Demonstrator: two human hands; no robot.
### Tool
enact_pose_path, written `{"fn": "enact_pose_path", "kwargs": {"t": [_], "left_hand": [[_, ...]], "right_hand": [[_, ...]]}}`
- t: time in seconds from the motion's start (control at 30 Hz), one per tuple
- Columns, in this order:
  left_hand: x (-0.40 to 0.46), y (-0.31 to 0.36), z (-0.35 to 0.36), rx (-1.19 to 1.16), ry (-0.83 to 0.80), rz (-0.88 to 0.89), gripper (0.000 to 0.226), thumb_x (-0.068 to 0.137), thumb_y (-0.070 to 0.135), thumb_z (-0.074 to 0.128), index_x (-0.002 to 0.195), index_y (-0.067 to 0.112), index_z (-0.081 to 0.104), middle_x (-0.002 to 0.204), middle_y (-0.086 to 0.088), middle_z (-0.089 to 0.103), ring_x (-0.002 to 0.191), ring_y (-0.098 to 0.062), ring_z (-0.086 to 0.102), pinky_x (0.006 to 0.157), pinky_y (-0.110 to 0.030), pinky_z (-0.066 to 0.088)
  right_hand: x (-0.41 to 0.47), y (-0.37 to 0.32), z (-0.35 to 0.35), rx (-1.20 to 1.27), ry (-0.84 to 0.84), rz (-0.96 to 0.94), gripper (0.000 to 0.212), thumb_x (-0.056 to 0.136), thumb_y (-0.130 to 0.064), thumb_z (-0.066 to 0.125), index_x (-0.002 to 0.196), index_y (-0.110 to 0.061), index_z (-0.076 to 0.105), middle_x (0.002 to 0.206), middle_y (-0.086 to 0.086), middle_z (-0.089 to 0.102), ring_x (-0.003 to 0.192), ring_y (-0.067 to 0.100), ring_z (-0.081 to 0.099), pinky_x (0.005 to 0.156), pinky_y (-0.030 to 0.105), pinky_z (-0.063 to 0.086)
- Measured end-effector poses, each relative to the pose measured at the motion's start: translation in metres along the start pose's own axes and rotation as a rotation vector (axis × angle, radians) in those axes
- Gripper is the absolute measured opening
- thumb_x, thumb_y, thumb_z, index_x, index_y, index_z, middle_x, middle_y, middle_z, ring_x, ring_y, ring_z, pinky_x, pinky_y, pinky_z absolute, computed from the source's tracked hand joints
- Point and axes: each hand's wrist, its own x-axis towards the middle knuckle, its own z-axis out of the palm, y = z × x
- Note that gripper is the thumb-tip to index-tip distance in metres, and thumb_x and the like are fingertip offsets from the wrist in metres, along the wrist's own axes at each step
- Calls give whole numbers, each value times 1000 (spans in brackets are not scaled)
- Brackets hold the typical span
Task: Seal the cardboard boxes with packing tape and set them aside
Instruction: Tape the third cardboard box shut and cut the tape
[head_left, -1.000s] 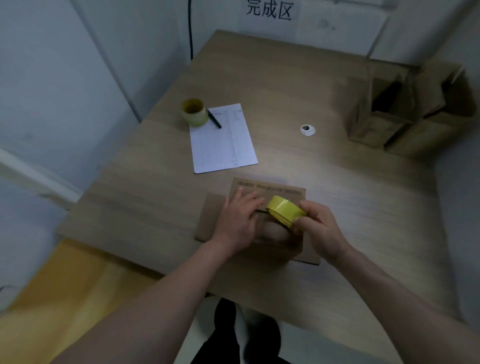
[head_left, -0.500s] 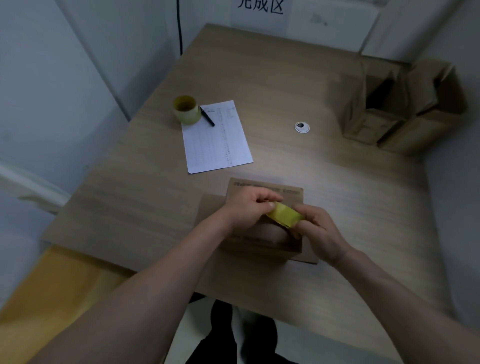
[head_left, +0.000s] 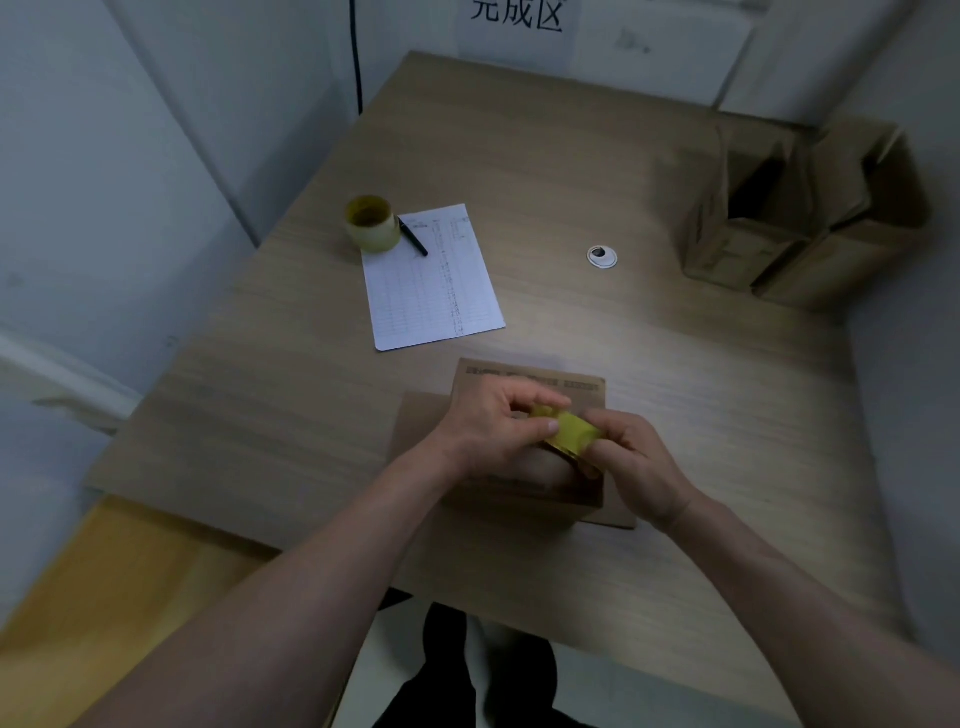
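Observation:
A small cardboard box (head_left: 524, 382) stands on the wooden table (head_left: 727, 405) near its front edge, with flaps spread flat to its left and right. Above the box a yellow roll of packing tape (head_left: 570, 432) is held by both hands. My right hand (head_left: 631, 460) grips the roll from the right. My left hand (head_left: 496, 431) curls over the roll's left side, thumb and fingers pinching at its rim. Most of the box top is hidden under my hands.
A second tape roll (head_left: 371, 223) and a black pen (head_left: 413, 237) lie by a printed sheet (head_left: 434, 278) at the left. Two open cardboard boxes (head_left: 800, 218) stand at the back right corner. A small white round cap (head_left: 602, 256) sits mid-table. Walls close in left and right.
My left hand lifted off the box top and came onto the tape roll, its fingers now pinching at the roll. My right hand kept hold of the roll in about the same place.

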Motion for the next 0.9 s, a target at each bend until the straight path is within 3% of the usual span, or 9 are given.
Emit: {"fn": "enact_pose_path", "kwargs": {"t": [0.13, 0.37, 0.47, 0.6, 0.73, 0.9], "left_hand": [[-1, 0, 1, -1, 38, 21, 22, 83, 3, 72, 105, 5, 74, 105, -6, 72, 99, -8, 65, 87, -17, 51], [-3, 2, -1, -8, 16, 29, 14, 85, 2, 69, 95, 8, 75, 104, -5, 72, 100, -12, 66, 89, -26, 54], [-1, 4, -3, 9, -27, -8, 19, 83, 0, 64, 90, 13, 75, 105, -6, 72, 102, -16, 66, 93, -34, 53], [4, 11, -10, 68, -123, -81, 28, 83, 6, 67, 80, 34, 69, 103, -4, 72, 99, -17, 67, 90, -44, 55], [6, 16, -10, 109, -142, -111, 24, 83, 8, 69, 78, 32, 69, 98, -1, 73, 92, -14, 68, 85, -45, 56], [9, 15, -14, 140, -194, -156, 30, 81, 7, 62, 77, 36, 70, 99, -1, 72, 97, -18, 67, 90, -48, 54]], "right_hand": [[0, 0, 0, -34, -7, -10, 30, 71, -36, 55, 68, -7, 60, 61, 17, 53, 59, 22, 49, 55, 48, 40], [-1, -3, 0, -46, -34, -5, 23, 68, -35, 53, 63, -13, 59, 58, 5, 52, 57, 19, 48, 55, 37, 36], [-2, -4, 1, -43, -42, 8, 19, 67, -36, 53, 62, -18, 59, 59, 6, 51, 58, 20, 48, 56, 37, 37], [-2, -6, 2, -51, -46, 13, 19, 67, -39, 53, 62, -21, 60, 59, 4, 51, 58, 20, 48, 57, 35, 37], [-3, -9, 2, -68, -53, 11, 17, 68, -41, 53, 62, -27, 62, 57, 0, 51, 56, 18, 47, 56, 35, 36], [-3, -11, 2, -66, -71, 9, 14, 66, -38, 53, 61, -28, 62, 55, -1, 51, 55, 17, 47, 54, 36, 36]]}}
